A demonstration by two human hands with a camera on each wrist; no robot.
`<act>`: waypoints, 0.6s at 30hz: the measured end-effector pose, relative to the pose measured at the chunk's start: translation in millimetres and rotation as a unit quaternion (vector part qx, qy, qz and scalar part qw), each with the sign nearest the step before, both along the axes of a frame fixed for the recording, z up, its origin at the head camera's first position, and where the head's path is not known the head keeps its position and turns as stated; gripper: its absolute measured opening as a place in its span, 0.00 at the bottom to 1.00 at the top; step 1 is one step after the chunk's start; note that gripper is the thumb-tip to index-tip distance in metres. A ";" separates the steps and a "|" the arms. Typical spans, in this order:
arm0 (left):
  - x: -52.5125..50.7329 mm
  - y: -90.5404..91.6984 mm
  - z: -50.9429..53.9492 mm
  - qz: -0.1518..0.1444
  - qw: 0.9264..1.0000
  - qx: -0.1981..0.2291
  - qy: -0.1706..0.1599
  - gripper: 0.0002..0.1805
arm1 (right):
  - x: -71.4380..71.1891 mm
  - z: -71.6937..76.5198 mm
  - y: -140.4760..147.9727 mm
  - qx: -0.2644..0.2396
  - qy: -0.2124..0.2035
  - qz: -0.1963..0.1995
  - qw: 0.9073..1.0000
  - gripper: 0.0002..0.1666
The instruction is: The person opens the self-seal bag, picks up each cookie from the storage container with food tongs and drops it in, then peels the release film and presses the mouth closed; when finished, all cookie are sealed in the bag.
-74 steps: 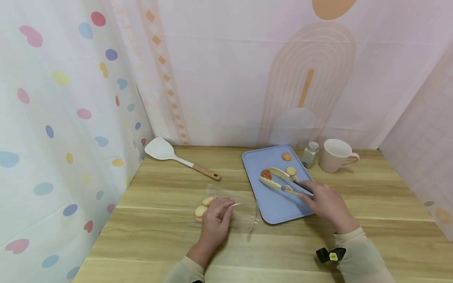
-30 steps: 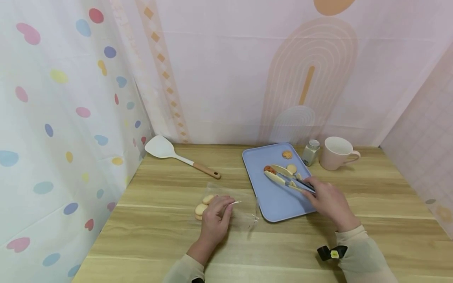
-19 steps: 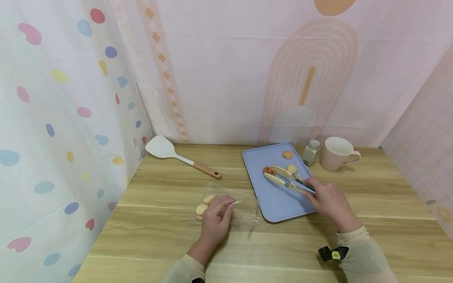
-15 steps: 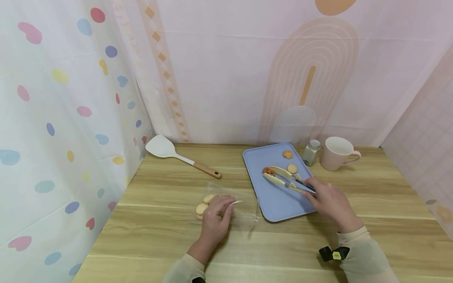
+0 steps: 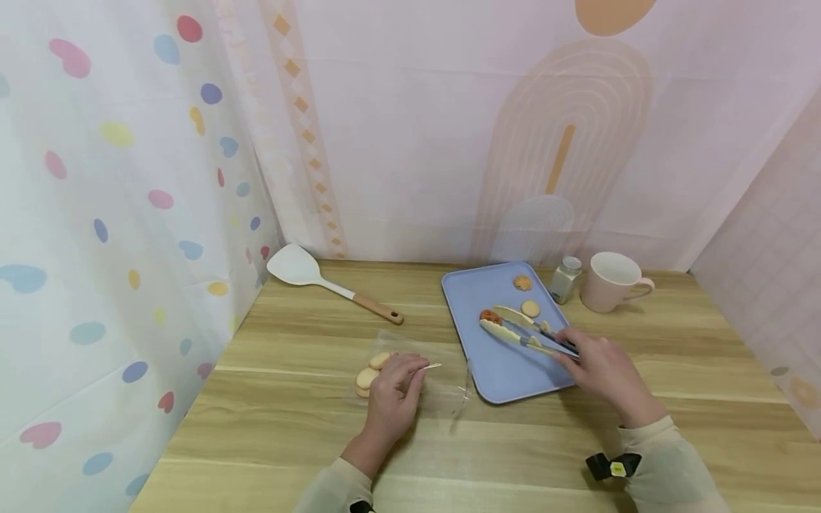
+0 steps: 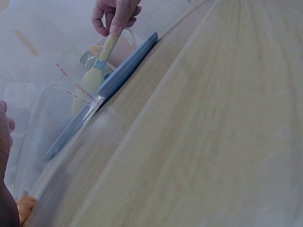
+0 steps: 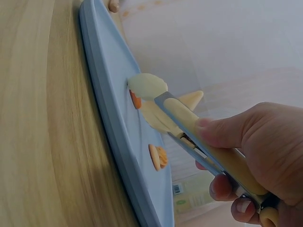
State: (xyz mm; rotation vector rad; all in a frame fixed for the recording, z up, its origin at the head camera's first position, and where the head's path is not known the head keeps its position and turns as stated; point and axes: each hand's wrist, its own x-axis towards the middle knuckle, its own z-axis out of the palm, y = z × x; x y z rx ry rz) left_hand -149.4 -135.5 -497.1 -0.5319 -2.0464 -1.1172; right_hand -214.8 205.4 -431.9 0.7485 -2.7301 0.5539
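My right hand [image 5: 603,367] grips a pair of cream-coloured tongs [image 5: 503,331] over the blue tray [image 5: 507,377]. The tong tips stand on either side of a reddish-brown cookie [image 5: 491,316], which looks pretzel-like. A round pale cookie [image 5: 530,308] and a ridged golden cookie [image 5: 522,283] lie farther back on the tray. My left hand [image 5: 393,399] pinches the edge of a clear plastic bag [image 5: 442,388] lying on the table. Several pale oval cookies [image 5: 367,378] are in the bag's left end, partly hidden by that hand.
A white spatula [image 5: 333,286] with a wooden handle lies at the back left. Behind the tray's right side stand a small glass shaker [image 5: 566,280] and a pink mug [image 5: 612,283]. Printed curtains [image 5: 410,142] hang around the wooden table [image 5: 276,442].
The tongs have shifted slightly right, and the brown cookie between their tips has moved a little right and changed its tilt. My left hand has stayed on the bag.
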 end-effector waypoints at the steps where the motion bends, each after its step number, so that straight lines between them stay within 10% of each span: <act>1: 0.2 0.1 -0.4 -0.001 1.000 0.000 0.001 0.06 | -0.8 -0.8 -0.3 0.000 -0.004 -0.001 1.000 0.15; 18: 0.7 -0.2 -0.6 0.002 1.000 -0.002 -0.003 0.07 | -1.2 -8.5 -4.0 -0.003 0.011 0.020 1.000 0.13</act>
